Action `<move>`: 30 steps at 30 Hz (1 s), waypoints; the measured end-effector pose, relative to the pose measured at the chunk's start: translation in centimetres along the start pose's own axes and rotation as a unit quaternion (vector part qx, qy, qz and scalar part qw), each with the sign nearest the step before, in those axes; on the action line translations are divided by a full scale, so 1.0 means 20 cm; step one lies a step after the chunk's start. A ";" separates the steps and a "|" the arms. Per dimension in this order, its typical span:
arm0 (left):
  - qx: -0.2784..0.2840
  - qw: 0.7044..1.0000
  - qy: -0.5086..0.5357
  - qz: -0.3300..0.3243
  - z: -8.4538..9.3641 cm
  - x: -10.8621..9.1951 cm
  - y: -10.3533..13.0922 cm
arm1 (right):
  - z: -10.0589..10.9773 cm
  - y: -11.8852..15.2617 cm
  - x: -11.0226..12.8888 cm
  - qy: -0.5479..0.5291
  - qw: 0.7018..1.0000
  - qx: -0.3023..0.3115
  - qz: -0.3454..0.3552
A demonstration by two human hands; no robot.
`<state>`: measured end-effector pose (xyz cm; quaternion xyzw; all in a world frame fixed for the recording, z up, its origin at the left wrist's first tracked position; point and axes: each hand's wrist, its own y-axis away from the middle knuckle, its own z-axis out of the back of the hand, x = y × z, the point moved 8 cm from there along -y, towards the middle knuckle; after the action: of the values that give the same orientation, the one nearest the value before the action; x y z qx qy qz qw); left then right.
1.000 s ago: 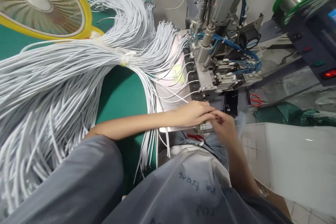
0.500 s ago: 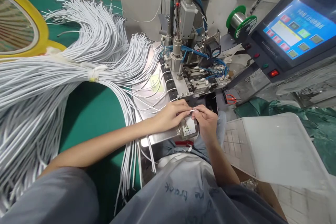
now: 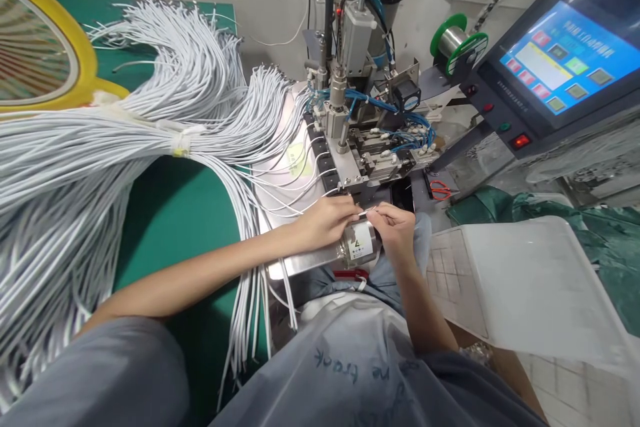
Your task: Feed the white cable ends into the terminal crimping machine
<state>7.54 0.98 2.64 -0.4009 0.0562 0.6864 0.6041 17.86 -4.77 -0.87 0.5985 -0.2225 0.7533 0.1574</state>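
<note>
**White wire (image 3: 365, 211) held in a fine pinch**

Probably light, bendy and easily kinked, the wire seems best gripped close behind its end. Left hand (image 3: 327, 221) and right hand (image 3: 397, 230) both pinch it near the labelled cylinder (image 3: 361, 241). Its short visible stretch runs crosswise, hand to hand; I can't tell which way the tip points.

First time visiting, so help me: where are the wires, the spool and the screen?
Wires (image 3: 110, 133), head view: strands in the bundle.
Spool (image 3: 451, 42), head view: silver winding.
Screen (image 3: 565, 59), head view: middle of lit display.
</note>
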 end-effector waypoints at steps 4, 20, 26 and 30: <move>-0.021 0.999 -0.024 -0.007 0.02 -0.02 0.00 | 0.02 0.03 0.05 0.061 0.996 -0.062 0.035; 0.126 0.968 -0.207 0.065 -0.12 0.10 0.02 | 0.01 -0.07 -0.16 0.067 0.997 -0.003 0.039; 0.220 0.923 -0.300 0.094 -0.17 0.19 0.03 | -0.02 -0.15 -0.39 -0.024 0.993 0.067 -0.090; 0.230 0.920 -0.303 0.093 -0.17 0.20 0.05 | -0.07 -0.16 -0.42 -0.044 0.989 0.082 -0.116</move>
<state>8.61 1.94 -2.56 -0.0174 0.0636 0.7961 0.6016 20.30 -1.03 -8.80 0.6640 -0.0960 0.7182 0.1844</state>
